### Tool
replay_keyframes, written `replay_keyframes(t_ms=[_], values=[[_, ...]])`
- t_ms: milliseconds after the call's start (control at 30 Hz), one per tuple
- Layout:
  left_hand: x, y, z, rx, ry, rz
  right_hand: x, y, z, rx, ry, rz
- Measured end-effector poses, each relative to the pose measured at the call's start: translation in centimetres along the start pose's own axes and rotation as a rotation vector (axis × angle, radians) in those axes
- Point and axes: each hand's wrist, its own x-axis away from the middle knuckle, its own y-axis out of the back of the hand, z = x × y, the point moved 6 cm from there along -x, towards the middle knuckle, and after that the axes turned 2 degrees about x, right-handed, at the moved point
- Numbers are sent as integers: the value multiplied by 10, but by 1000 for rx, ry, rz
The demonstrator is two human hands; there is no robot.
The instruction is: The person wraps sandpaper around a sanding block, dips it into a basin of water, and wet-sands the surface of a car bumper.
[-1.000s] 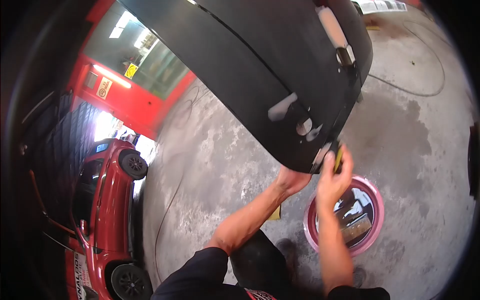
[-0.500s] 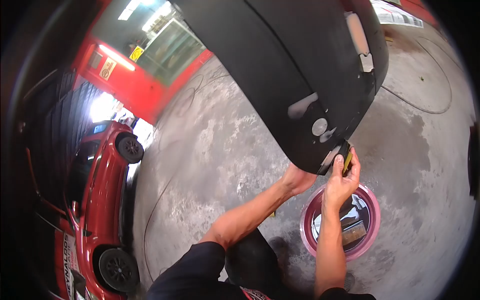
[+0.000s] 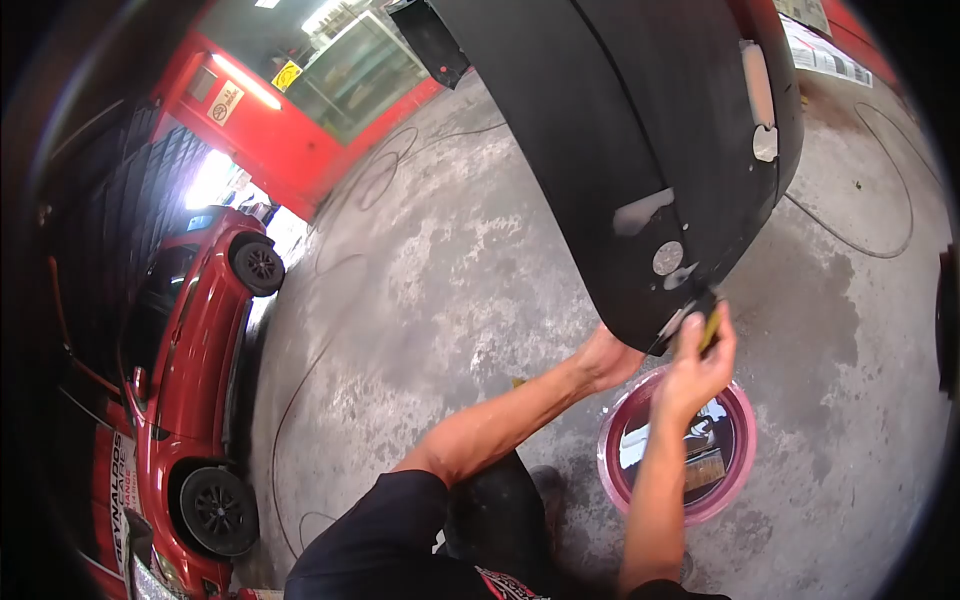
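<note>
A black car bumper [image 3: 620,150] fills the upper right, with pale patches of filler on it and its narrow end pointing toward me. My left hand [image 3: 607,360] is at the lower tip of the bumper, gripping its edge from behind; its fingertips are hidden. In my right hand [image 3: 697,372] is a dark and yellow sanding block [image 3: 711,328], pinched between thumb and fingers and pressed to the bumper's corner by a light bare strip. Below that hand stands a pink basin [image 3: 609,470] of dark water, with a tan block [image 3: 704,472] in it.
A red car [image 3: 200,350] is parked at the left. Hoses trail across the stained concrete floor [image 3: 430,270], one [image 3: 850,240] at the right. A red wall [image 3: 250,150] with a window stands at the back, and newspaper [image 3: 830,55] lies at the upper right.
The bumper and both hands appear shifted a little to the right as the view turns. My right hand and the block are blurred at the corner; both hands keep their holds.
</note>
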Motion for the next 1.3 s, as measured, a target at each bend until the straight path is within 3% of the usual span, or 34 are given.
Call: replay_keyframes(t_ms=[33,67,100,167,200,267,333,433,467,567,633,667,733,800,833,900,967,1000,1033,1133,1167,1200,1267,1300], values=[[0,3,-2,-749,-130,37,-14,1,4,-74,-65,-5],[1,5,-5,-1223,-280,10,-6,3,4,-69,-70,-4],[0,0,-4,-1137,-286,134,5,3,7,48,19,-15],[-1,4,-5,-938,-166,64,35,-3,8,180,204,26],[-1,2,-4,-886,-126,30,41,-6,6,95,280,0],[-1,3,-3,-844,-99,-4,9,3,-3,120,116,-7],[0,4,-2,-828,-92,-12,-14,1,11,-79,-96,7],[-3,1,-5,-787,-63,7,38,-1,5,212,158,-30],[-3,0,-5,-767,-51,5,55,-8,1,96,177,-22],[-4,-2,-4,-795,-78,-43,16,1,-5,35,4,8],[2,-19,-3,-796,-86,-219,-4,2,-7,-20,-41,-9],[0,-13,-5,-715,-61,-123,9,2,-17,-29,-35,-16],[-3,-1,-9,-546,13,59,54,-1,-20,271,266,21],[-2,9,-10,-560,75,-62,52,-3,-15,235,311,18],[-4,11,-10,-567,95,-101,30,0,-11,217,227,-5],[-6,6,-10,-845,-60,-37,-10,1,5,102,84,-16],[-11,22,-9,-527,-15,28,2,1,7,193,142,-16],[-15,22,-10,-539,-15,45,22,1,-3,219,184,-4],[-12,21,-15,-767,-97,54,42,3,-22,267,256,12],[-8,2,-15,-1040,-206,112,19,6,-22,129,199,2],[-7,8,-16,-1082,-134,-5,0,5,-4,118,142,-1],[-7,9,-17,-1075,-103,-59,-11,5,7,185,220,6],[-7,10,-18,-1055,-42,-168,11,5,-14,207,233,26],[-12,-2,-10,-735,39,155,35,2,-21,253,248,40]])
